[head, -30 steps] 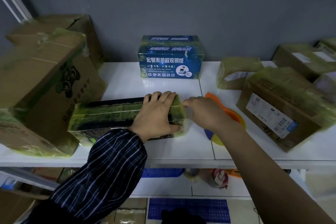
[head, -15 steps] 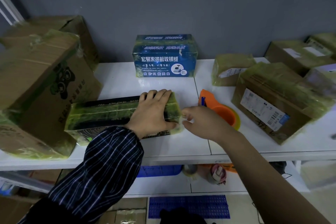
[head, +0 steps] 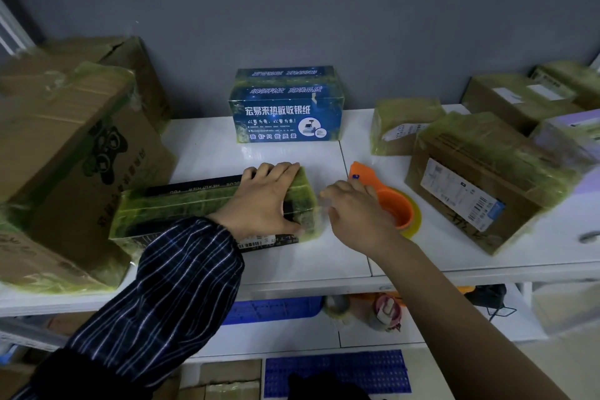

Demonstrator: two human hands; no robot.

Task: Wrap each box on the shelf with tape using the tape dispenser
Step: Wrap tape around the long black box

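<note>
A long black box (head: 181, 211) wrapped in yellowish tape lies on the white shelf (head: 292, 263). My left hand (head: 263, 201) grips its right end, fingers over the far edge and thumb on the near side. Just right of the box end hovers my right hand (head: 354, 211), fingers loosely curled and close to the box, with nothing clearly held. The orange tape dispenser (head: 389, 204) with its yellowish roll lies on the shelf behind my right hand, partly hidden by it.
A blue taped box (head: 285, 107) stands at the back centre. Large taped cartons (head: 65, 172) crowd the left. Several taped cartons (head: 480, 178) sit at the right. A lower shelf holds a blue crate (head: 272, 308) and small items.
My right hand has drawn back a little from the box end, uncovering more of the orange dispenser. The left hand keeps its grip on the box.
</note>
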